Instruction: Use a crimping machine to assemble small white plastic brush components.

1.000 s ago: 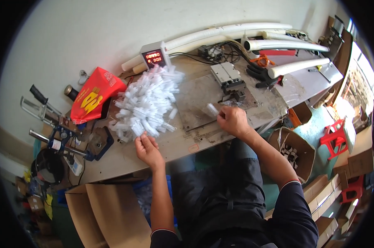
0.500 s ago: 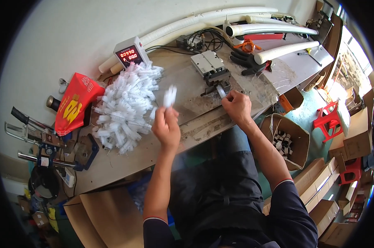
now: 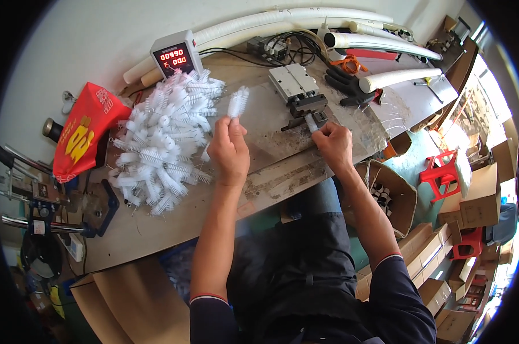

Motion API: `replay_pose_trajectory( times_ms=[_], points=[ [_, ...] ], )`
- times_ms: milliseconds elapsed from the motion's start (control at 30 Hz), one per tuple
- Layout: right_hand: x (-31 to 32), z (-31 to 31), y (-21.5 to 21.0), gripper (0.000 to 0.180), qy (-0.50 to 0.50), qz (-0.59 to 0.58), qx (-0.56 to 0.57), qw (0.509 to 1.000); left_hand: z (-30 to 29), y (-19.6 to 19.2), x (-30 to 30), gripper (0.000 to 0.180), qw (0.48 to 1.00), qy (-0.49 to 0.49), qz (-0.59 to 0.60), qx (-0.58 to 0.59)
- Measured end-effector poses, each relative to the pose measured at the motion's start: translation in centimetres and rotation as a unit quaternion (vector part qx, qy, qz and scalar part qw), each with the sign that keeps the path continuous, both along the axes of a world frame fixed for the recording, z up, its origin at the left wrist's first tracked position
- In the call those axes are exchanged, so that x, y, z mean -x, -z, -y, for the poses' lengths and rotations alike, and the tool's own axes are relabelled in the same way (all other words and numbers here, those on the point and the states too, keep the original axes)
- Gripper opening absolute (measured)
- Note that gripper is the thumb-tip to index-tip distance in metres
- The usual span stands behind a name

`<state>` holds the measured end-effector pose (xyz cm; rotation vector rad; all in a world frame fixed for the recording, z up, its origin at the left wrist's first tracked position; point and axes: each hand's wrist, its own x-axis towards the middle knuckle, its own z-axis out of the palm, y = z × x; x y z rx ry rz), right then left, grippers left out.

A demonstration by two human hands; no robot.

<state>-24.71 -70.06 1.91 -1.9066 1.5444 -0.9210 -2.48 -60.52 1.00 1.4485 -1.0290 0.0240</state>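
My left hand (image 3: 229, 148) pinches the lower end of a white bristle brush (image 3: 238, 103), which stands upright above the bench, bristles up. To its left lies a large heap of similar white brushes (image 3: 168, 135). My right hand (image 3: 335, 146) is closed on another small brush (image 3: 311, 122), whose bristled end reaches to the dark jaws of a small metal clamping machine (image 3: 297, 89). Fingers cover the near end of this brush, and I cannot tell if the jaws grip it.
A counter box (image 3: 176, 54) with red digits stands behind the heap, near a red bag (image 3: 87, 132). White tubes (image 3: 385, 45), cables and a black glove (image 3: 351, 86) lie at the back right. An open carton (image 3: 405, 200) stands below the bench's right side.
The brush in my left hand was blurred by motion and now shows sharply, still upright. My right hand stays at the clamping machine. The whole view has shifted slightly.
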Motion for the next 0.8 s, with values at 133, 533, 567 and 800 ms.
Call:
replay_pose_trajectory(
  times_ms=[133, 533, 567, 800],
  points=[
    [-0.3, 0.0, 0.1, 0.022, 0.002, 0.003, 0.007, 1.0, -0.3, 0.0, -0.2, 0.013, 1.0, 0.005, 0.012, -0.019],
    [-0.8, 0.5, 0.3, 0.025, 0.032, 0.029, -0.006, 0.999, 0.6, 0.5, -0.5, 0.019, 0.982, -0.086, 0.166, -0.017],
    [-0.8, 0.2, 0.4, 0.025, 0.036, 0.033, -0.005, 0.999, 0.6, 0.5, -0.4, 0.019, 0.982, -0.085, 0.166, -0.016],
    [-0.8, -1.2, 0.7, 0.026, 0.032, 0.082, 0.012, 0.996, 1.2, 0.6, 1.5, 0.017, 0.984, 0.065, 0.114, -0.118]
  ],
)
